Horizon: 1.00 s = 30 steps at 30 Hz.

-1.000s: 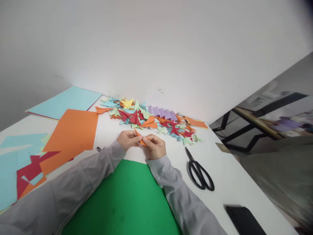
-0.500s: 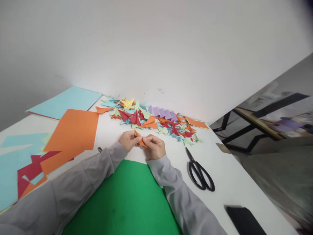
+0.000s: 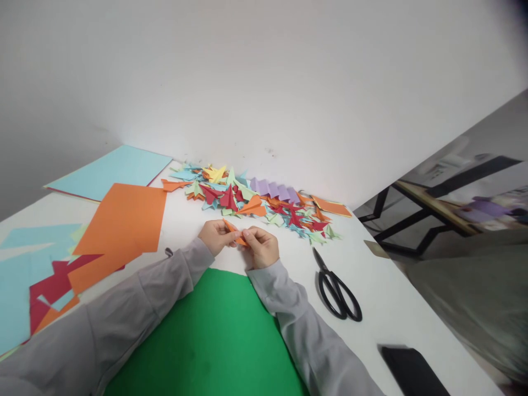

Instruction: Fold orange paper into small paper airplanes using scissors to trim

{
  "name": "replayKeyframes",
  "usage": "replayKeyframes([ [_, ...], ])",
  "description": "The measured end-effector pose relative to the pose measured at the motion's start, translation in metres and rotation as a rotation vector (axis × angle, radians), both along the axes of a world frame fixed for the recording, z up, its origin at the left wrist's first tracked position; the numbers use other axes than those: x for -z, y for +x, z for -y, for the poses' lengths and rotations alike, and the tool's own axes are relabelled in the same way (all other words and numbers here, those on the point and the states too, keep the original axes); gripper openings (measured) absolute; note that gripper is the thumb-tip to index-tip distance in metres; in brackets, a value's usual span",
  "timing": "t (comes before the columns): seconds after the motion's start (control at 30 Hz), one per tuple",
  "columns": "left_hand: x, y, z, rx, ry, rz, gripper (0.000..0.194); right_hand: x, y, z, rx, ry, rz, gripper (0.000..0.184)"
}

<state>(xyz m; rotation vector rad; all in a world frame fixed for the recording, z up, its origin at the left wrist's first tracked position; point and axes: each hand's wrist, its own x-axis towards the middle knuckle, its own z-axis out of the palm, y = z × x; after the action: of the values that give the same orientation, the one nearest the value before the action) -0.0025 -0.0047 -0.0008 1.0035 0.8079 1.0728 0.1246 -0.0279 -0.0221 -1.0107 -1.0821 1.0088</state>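
Between both hands is a small folded piece of orange paper (image 3: pixel 233 230), narrow and pointed at its far end. My left hand (image 3: pixel 216 236) pinches its left side with thumb and fingers. From the right, my right hand (image 3: pixel 263 246) grips the same paper between thumb and index finger. Both hands are just above the white table, beyond the top edge of a green sheet (image 3: pixel 206 335). Just past them lies a long pile of small folded paper planes (image 3: pixel 229 199) in red, orange, green, blue and yellow. The lower part of the orange paper is partly covered by my fingers.
Black-handled scissors (image 3: pixel 336 286) lie to the right, with a black flat object (image 3: pixel 412 369) nearer me. At left are orange sheets (image 3: pixel 124 214), light blue sheets (image 3: pixel 111 171) and red scraps (image 3: pixel 61 280). Purple pleated paper (image 3: pixel 275 190) rests by the wall.
The orange paper has tilted slightly and its tip has shifted a little left. My fingers have moved slightly along it; the other things lie as before.
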Motion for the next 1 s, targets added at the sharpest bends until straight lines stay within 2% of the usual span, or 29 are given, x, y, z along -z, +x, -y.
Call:
replayKeyframes([
  [0.13, -0.0039, -0.0012, 0.0006, 0.004, 0.023, 0.008, 0.036, -0.0029, -0.0014, 0.0025, 0.009, 0.01, 0.015, 0.029],
  [0.27, -0.0001, -0.0027, -0.0021, 0.007, 0.052, -0.013, 0.033, -0.0062, -0.0025, 0.0047, 0.005, 0.013, 0.065, 0.03],
  [0.4, 0.0051, -0.0027, -0.0045, 0.02, 0.057, -0.007, 0.03, -0.0068, -0.0027, 0.0042, -0.024, -0.041, -0.028, 0.033],
  [0.5, 0.0026, -0.0018, -0.0035, 0.026, -0.003, 0.056, 0.031, -0.0069, -0.0029, 0.0036, -0.051, -0.089, -0.094, 0.032],
  [0.6, -0.0017, -0.0011, -0.0017, -0.021, -0.06, 0.123, 0.032, -0.0064, -0.0029, 0.0034, -0.073, -0.131, -0.067, 0.03],
  [0.73, -0.0026, -0.0012, -0.0016, -0.057, -0.025, 0.072, 0.032, -0.0044, -0.0023, 0.0019, -0.104, -0.143, -0.038, 0.027],
  [1.0, -0.0003, -0.0044, -0.0057, -0.023, -0.021, 0.097, 0.035, -0.0103, -0.0017, 0.0013, -0.126, -0.164, -0.179, 0.022],
])
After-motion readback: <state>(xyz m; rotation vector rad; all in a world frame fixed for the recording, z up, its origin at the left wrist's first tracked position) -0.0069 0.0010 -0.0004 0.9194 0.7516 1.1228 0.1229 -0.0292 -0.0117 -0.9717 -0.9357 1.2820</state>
